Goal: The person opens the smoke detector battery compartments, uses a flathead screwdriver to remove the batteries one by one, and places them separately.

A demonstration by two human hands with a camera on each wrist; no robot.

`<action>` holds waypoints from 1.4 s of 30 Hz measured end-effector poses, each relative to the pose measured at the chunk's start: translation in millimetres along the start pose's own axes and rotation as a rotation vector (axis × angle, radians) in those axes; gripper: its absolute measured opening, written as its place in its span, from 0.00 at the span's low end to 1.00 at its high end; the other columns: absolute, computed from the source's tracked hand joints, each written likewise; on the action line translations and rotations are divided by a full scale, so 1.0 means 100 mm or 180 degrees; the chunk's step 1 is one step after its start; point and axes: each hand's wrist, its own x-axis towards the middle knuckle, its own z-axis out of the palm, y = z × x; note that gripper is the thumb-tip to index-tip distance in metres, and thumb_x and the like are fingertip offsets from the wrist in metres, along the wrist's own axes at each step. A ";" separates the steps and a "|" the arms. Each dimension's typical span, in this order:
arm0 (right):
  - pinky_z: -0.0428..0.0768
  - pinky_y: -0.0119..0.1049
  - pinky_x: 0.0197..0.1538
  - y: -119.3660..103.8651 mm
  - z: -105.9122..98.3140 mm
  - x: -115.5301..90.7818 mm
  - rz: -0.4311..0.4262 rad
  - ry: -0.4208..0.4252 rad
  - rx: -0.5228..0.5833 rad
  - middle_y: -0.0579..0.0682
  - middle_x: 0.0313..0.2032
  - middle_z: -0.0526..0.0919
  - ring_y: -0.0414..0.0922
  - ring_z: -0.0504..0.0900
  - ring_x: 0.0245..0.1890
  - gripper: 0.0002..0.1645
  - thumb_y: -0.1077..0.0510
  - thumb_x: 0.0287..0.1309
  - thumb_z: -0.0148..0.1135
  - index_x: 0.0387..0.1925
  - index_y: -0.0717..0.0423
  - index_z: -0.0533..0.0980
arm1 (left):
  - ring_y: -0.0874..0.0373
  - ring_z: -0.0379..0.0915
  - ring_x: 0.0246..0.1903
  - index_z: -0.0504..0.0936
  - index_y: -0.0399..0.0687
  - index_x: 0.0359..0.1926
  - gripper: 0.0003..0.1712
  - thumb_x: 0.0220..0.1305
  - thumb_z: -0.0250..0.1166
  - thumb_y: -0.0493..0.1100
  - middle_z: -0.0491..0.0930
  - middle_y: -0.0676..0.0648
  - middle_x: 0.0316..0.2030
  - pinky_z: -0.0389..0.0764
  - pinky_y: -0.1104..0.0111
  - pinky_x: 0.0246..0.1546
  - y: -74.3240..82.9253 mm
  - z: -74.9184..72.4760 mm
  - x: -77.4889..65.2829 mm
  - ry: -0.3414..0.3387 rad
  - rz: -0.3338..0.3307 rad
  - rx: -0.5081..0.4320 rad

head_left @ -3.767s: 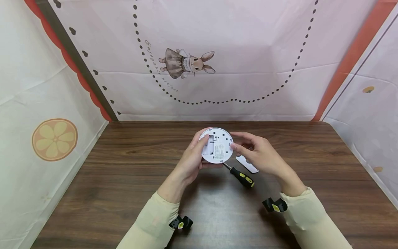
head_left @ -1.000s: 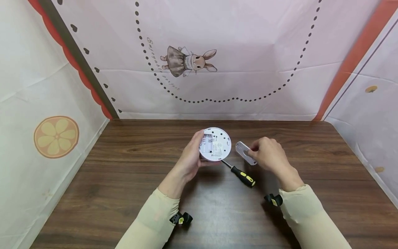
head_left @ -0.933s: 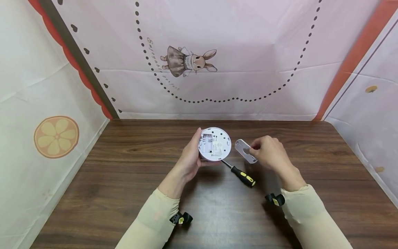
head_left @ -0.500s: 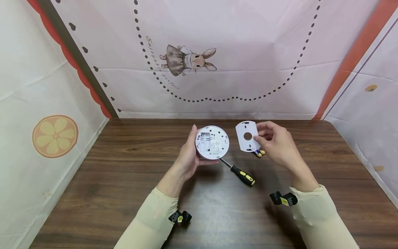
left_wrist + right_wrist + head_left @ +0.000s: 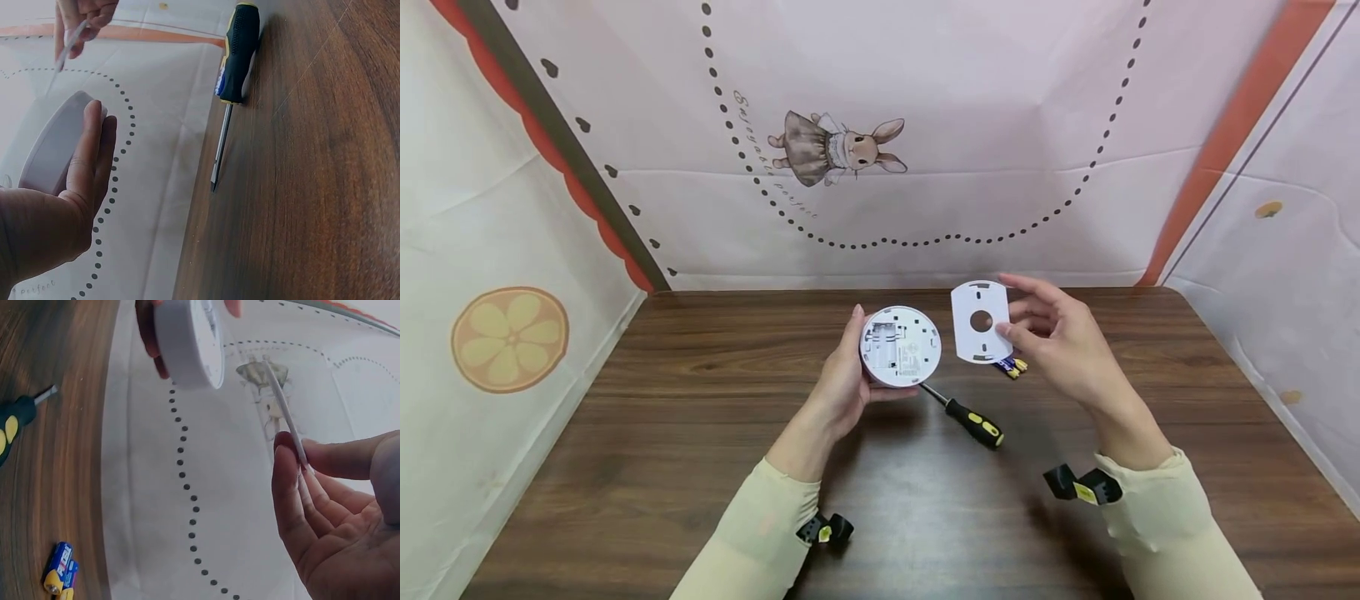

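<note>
My left hand (image 5: pixel 838 375) grips a round white smoke detector (image 5: pixel 917 346) by its left side, its back facing me. The battery compartment (image 5: pixel 883 346) in that back is uncovered, and I see no batteries in it. To the right, my right hand (image 5: pixel 1063 342) pinches a flat white mounting plate (image 5: pixel 967 333) between thumb and fingers. The plate stands nearly upright, apart from the detector, with a round hole in its middle. The right wrist view shows the plate (image 5: pixel 286 412) edge-on. Beneath the detector lies a black-and-yellow screwdriver (image 5: pixel 973 423).
Blue-and-yellow batteries (image 5: pixel 1011 367) lie on the wooden table (image 5: pixel 715 467) behind the plate; the right wrist view shows two batteries (image 5: pixel 59 569) side by side. A printed cloth (image 5: pixel 985 150) hangs at the back and both sides.
My right hand left the detector's edge, took up the mounting plate from the table, raised it and turned its face toward me. The batteries came into view. My left hand kept hold of the detector.
</note>
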 end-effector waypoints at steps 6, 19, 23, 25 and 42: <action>0.86 0.28 0.32 -0.10 -0.01 -0.05 -0.0153 -0.0289 0.0680 0.46 0.41 0.87 0.37 0.87 0.35 0.35 0.70 0.65 0.65 0.72 0.57 0.69 | 0.51 0.87 0.44 0.71 0.57 0.70 0.37 0.77 0.40 0.74 0.82 0.40 0.54 0.88 0.41 0.48 -0.01 -0.01 0.00 -0.0021 -0.0007 -0.0013; 0.86 0.28 0.34 -0.15 0.06 -0.07 -0.0024 -0.0517 0.1840 0.50 0.43 0.85 0.39 0.87 0.37 0.29 0.72 0.67 0.61 0.67 0.53 0.74 | 0.52 0.87 0.43 0.71 0.55 0.69 0.34 0.79 0.41 0.70 0.82 0.41 0.53 0.88 0.42 0.49 0.02 0.01 -0.03 -0.0048 -0.0015 0.0025; 0.88 0.29 0.38 -0.13 0.07 -0.05 0.0224 -0.0518 0.2149 0.52 0.50 0.82 0.40 0.85 0.39 0.17 0.69 0.71 0.59 0.55 0.54 0.83 | 0.52 0.87 0.42 0.71 0.54 0.69 0.33 0.79 0.44 0.68 0.82 0.41 0.52 0.88 0.42 0.48 0.03 0.03 -0.05 -0.0107 0.0010 0.0077; 0.89 0.30 0.40 -0.11 0.07 -0.04 0.0387 -0.0482 0.2264 0.52 0.53 0.82 0.39 0.85 0.40 0.13 0.67 0.72 0.59 0.51 0.55 0.85 | 0.53 0.87 0.41 0.70 0.55 0.69 0.32 0.79 0.45 0.68 0.82 0.41 0.53 0.88 0.42 0.48 0.04 0.04 -0.06 -0.0137 0.0026 0.0103; 0.88 0.28 0.45 0.00 0.02 0.05 0.0768 -0.0467 0.3079 0.49 0.49 0.88 0.40 0.88 0.35 0.15 0.60 0.77 0.55 0.52 0.60 0.85 | 0.54 0.87 0.41 0.68 0.55 0.70 0.30 0.80 0.43 0.65 0.81 0.42 0.53 0.89 0.42 0.47 0.05 0.08 -0.05 -0.0175 0.0070 0.0104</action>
